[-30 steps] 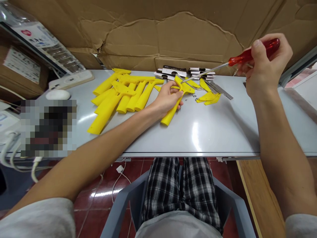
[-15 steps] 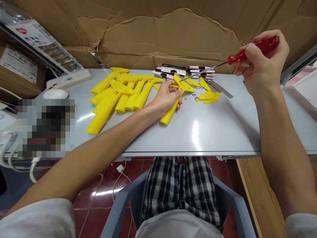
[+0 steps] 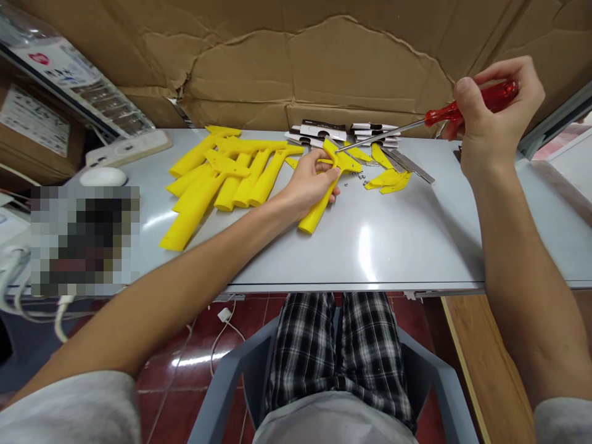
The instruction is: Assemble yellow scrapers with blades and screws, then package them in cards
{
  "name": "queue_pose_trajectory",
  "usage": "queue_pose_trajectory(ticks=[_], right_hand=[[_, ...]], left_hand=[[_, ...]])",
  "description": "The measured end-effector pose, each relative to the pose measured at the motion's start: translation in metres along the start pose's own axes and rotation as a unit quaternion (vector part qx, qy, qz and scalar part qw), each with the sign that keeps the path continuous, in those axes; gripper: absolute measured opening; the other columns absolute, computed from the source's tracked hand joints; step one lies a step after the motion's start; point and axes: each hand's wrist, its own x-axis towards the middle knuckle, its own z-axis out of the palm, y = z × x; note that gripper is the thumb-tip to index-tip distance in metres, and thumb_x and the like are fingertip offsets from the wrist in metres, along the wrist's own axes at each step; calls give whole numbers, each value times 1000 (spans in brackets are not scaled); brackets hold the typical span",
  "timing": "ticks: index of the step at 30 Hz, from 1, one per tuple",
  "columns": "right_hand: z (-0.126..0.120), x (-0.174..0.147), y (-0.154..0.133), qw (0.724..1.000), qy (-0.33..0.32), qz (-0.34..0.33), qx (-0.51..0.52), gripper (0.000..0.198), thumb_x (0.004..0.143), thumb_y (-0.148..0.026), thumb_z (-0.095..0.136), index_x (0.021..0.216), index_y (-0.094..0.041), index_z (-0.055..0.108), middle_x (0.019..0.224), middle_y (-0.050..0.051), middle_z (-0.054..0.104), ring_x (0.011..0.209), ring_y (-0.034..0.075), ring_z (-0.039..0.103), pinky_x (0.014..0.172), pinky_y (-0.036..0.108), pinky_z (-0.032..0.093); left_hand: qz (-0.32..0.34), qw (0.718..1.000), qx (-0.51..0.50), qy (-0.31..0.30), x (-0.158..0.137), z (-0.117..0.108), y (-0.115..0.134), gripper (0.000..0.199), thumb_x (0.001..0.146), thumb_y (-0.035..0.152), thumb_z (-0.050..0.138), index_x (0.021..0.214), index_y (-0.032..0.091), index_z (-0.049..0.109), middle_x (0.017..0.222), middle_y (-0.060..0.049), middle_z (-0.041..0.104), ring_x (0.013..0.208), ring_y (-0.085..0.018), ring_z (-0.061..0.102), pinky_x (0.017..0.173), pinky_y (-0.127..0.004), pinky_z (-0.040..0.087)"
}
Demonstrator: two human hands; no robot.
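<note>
My left hand (image 3: 314, 180) grips a yellow plastic scraper handle (image 3: 314, 213), its wide head pointing away from me. In my right hand (image 3: 497, 117), raised at the upper right, is a screwdriver (image 3: 444, 115) with a clear red grip. Its long shaft slants down to the left, and the tip meets the head of the handle. Small screws (image 3: 361, 177) lie just right of the head. Beyond them are loose yellow head plates (image 3: 391, 179) and thin metal blades (image 3: 414, 166). Whether the tip sits in a screw is too small to tell.
Several more yellow handles (image 3: 192, 209) lie piled on the left of the grey table (image 3: 416, 246). Black-and-white packets (image 3: 324, 131) rest against the cardboard (image 3: 356, 68) at the back. A white mouse (image 3: 102, 177) and a power strip (image 3: 134, 148) are at far left.
My right hand has turned slightly around the screwdriver grip, its fingers shifting. The shaft tip stays at the handle's head, and my left hand keeps its hold.
</note>
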Motion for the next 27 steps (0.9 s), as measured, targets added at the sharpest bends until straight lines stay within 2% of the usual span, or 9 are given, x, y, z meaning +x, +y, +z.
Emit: queue_pose_trajectory(ticks=[3, 6, 9, 12, 17, 22, 27], right_hand=[[1, -2, -1, 1000, 6, -3, -26, 57, 75, -74, 83, 82, -26, 53, 65, -3, 52, 40, 14, 51, 35, 29, 27], [0, -2, 0, 1000, 3, 23, -15, 50, 79, -74, 75, 93, -30, 56, 76, -1, 57, 51, 15, 54, 41, 30, 35], [-3, 0, 4, 998, -19, 60, 11, 46, 75, -63, 76, 103, -36, 54, 88, 0, 62, 61, 18, 53, 43, 32, 40], [-5, 0, 7, 997, -28, 63, 25, 47, 70, -55, 80, 105, -38, 53, 83, -2, 58, 54, 17, 48, 42, 33, 38], [-4, -1, 9, 999, -15, 30, 3, 47, 72, -62, 83, 96, -34, 55, 73, -4, 43, 46, 15, 47, 42, 34, 40], [1, -3, 7, 999, 4, 46, -9, 49, 74, -65, 82, 90, -31, 51, 80, -3, 49, 49, 15, 53, 41, 34, 41], [2, -4, 4, 997, 17, 61, -35, 62, 71, -74, 83, 82, -28, 43, 71, -3, 44, 49, 19, 56, 41, 35, 38]], left_hand=[[1, 1000, 1, 1, 0, 0, -1, 23, 96, 23, 74, 112, 24, 58, 111, -8, 66, 62, -10, 61, 51, -23, 47], [8, 1000, -2, 0, 1, 0, -2, 20, 96, 21, 73, 110, 23, 58, 116, -9, 64, 61, -10, 61, 51, -26, 48], [9, 1000, 3, 0, 1, 0, -2, 24, 96, 24, 74, 114, 23, 59, 117, -10, 64, 61, -10, 61, 52, -26, 47], [6, 1000, 9, 0, 0, 0, -1, 28, 96, 27, 75, 118, 23, 58, 116, -10, 64, 63, -10, 61, 52, -24, 47], [1, 1000, 3, 0, -2, 1, 2, 20, 98, 20, 69, 114, 22, 59, 116, -10, 63, 63, -10, 60, 54, -25, 46], [-14, 1000, -3, 11, -1, 1, 1, 24, 95, 21, 74, 115, 23, 62, 109, -9, 64, 69, -13, 63, 58, -24, 46], [-9, 1000, 1, 10, 0, 0, 0, 23, 96, 20, 73, 116, 23, 62, 112, -9, 63, 66, -12, 63, 58, -25, 47]])
